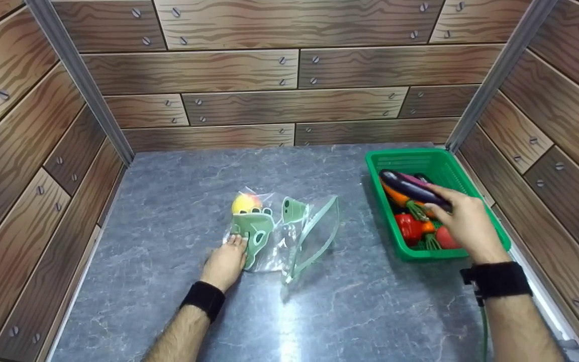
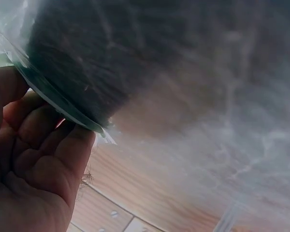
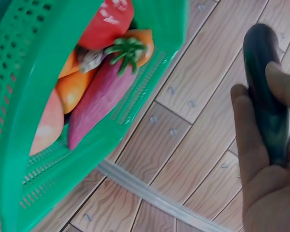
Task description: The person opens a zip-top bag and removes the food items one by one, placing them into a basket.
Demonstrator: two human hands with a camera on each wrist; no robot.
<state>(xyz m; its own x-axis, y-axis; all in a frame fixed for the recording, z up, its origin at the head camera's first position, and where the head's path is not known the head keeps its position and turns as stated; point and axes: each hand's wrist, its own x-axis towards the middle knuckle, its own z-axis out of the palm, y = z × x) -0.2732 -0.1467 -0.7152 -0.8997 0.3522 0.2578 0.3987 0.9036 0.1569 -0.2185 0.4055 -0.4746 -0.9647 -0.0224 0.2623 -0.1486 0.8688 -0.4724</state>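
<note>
Our right hand (image 1: 463, 221) grips eggplant (image 1: 410, 187) over green basket (image 1: 432, 160); left hand (image 1: 226, 261) fingers pinch clear bag (image 1: 289, 234) edge.

Grey marbled tabletop (image 1: 179, 191) enclosed by wood-patterned walls. A clear plastic bag (image 1: 289, 236) with green trim is lying near its centre, mouth gaping toward the near edge, a yellow fruit (image 1: 246, 203) showing at its far end. A green basket (image 1: 440, 168) of toy vegetables is sitting at the right edge.
</note>
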